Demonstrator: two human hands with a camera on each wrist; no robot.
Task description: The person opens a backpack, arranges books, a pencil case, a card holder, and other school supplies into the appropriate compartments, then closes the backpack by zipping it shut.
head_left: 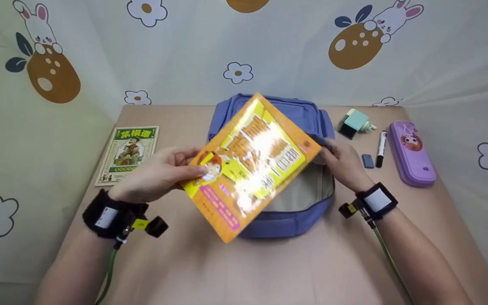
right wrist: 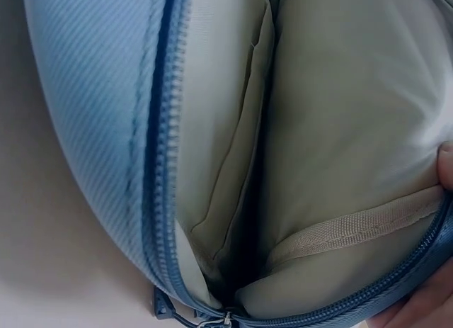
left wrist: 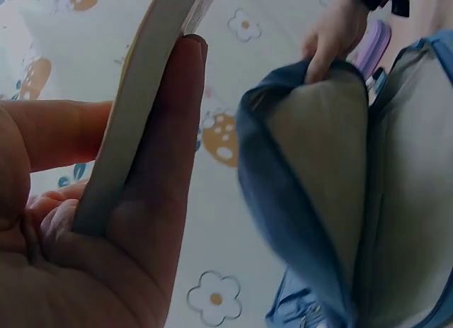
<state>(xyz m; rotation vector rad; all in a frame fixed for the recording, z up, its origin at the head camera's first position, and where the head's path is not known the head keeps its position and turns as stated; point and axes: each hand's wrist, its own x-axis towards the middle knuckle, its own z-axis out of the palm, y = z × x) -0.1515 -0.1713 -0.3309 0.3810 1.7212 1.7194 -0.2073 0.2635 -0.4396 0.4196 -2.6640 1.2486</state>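
Note:
An orange and yellow book (head_left: 244, 169) is pinched in my left hand (head_left: 159, 173), thumb on the cover and fingers behind. It is tilted in front of the blue backpack (head_left: 269, 226) and hides much of it. The left wrist view shows the book's page edge (left wrist: 134, 101) between thumb and fingers. At the backpack's right side, my right hand (head_left: 347, 163) grips the edge of the unzipped flap (left wrist: 304, 129) and holds it up. The right wrist view looks into the beige-lined main compartment (right wrist: 340, 129), with the zipper (right wrist: 170, 129) running along its rim.
A green-covered book (head_left: 129, 154) lies at the left of the table. On the right are a mint and black box-shaped item (head_left: 354, 123), a small blue block (head_left: 367, 161), a marker (head_left: 381, 148) and a purple pencil case (head_left: 411, 154). A patterned curtain (head_left: 184, 55) hangs behind.

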